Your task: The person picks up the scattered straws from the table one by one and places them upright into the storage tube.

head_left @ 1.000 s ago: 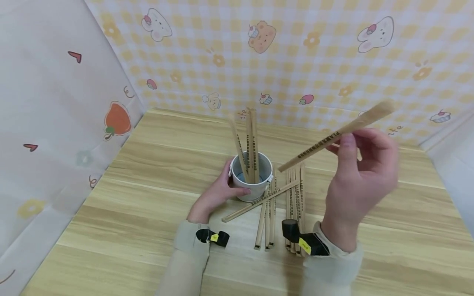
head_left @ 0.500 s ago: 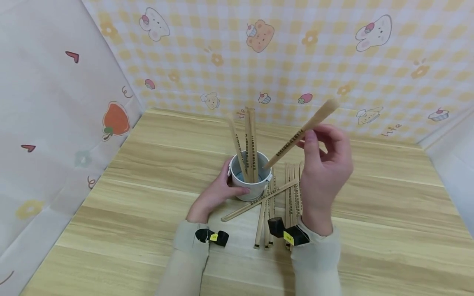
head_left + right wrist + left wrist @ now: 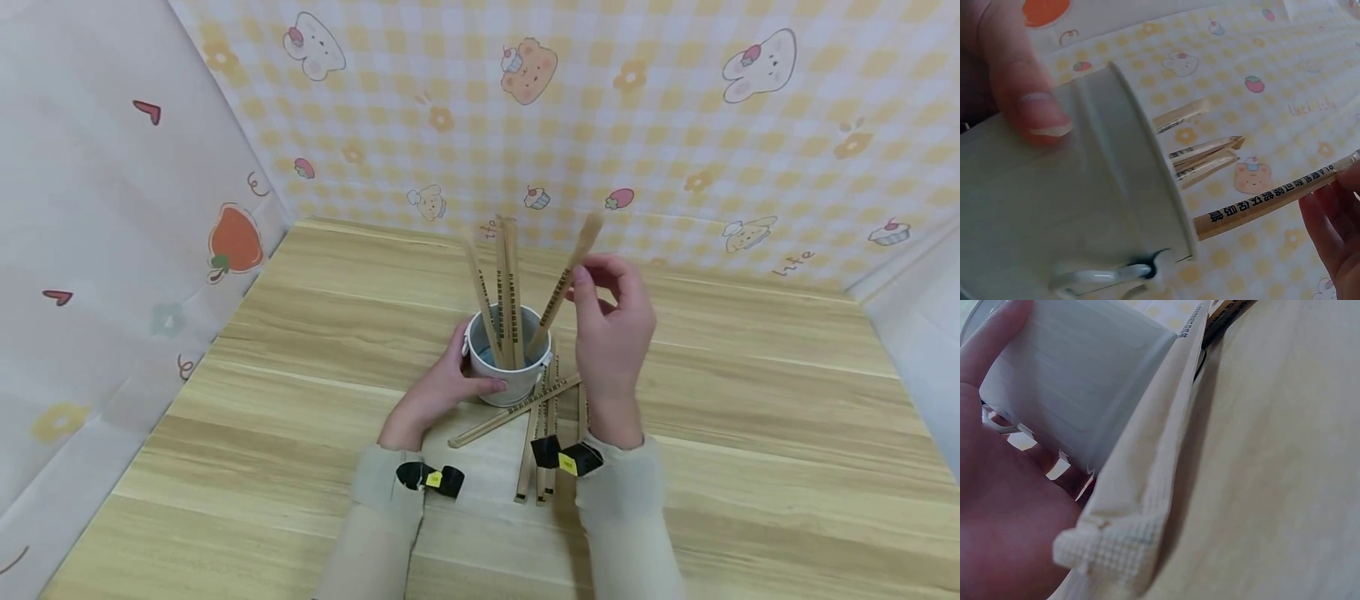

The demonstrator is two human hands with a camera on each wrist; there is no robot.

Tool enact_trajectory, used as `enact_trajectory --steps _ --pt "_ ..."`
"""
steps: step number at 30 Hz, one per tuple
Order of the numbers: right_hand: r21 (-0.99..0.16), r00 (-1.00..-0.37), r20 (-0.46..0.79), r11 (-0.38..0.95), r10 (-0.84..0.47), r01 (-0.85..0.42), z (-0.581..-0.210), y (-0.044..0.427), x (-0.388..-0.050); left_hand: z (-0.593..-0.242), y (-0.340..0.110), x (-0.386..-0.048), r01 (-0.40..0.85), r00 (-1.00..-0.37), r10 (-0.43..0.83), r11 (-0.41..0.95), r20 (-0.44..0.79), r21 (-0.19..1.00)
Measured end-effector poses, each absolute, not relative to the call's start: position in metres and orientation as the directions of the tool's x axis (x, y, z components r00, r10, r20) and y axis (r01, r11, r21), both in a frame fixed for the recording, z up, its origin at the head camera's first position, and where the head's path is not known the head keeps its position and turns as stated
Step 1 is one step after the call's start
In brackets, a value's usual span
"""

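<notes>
Bucket: white, standing on the table (image 3: 300,400); your left hand (image 3: 442,379) is curled round its left side, thumb across the front wall (image 3: 525,385). Contents: three paper-wrapped straws (image 3: 515,292) upright, the leftmost leaning left. Your right hand (image 3: 615,321), above and right of the bucket, pinches a fourth, the held straw (image 3: 558,296); its lower part is inside the bucket's right rim, slanting up and right.

On the table in front of the bucket: a diagonal straw (image 3: 491,421) lying across several loose straws (image 3: 528,458). Right of these, another straw (image 3: 582,407) shows in part; your right forearm hides the rest, count uncertain.

Hard to make out: the held straw's lower tip and the bucket's floor; the held straw's top is blurred. Your left fingertips are behind the bucket in the head view.
</notes>
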State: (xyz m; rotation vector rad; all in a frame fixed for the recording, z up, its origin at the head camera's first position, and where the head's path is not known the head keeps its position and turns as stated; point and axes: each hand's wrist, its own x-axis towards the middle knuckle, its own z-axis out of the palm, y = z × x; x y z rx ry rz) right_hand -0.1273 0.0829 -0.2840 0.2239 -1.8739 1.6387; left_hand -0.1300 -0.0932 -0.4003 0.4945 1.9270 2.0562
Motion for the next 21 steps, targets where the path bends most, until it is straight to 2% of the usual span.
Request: enact_trajectory --steps 4,11,21 --pt "-0.846 -0.815 0.523 0.269 0.25 -0.46 -0.289 0.081 -0.13 -0.4 -0.093 -0.13 0.024 -0.903 0.427 -0.067 0.05 0.997" --pt "-0.83 -0.833 0.518 0.35 0.197 -0.433 -0.321 0.086 -0.15 -0.402 -0.093 -0.131 0.034 -0.907 0.418 -0.062 0.057 0.997" --pt "-0.809 -0.858 0.493 0.439 0.143 -0.392 -0.334 0.084 -0.157 -0.422 -0.095 -0.138 0.048 -0.913 0.404 -0.011 0.048 0.999"
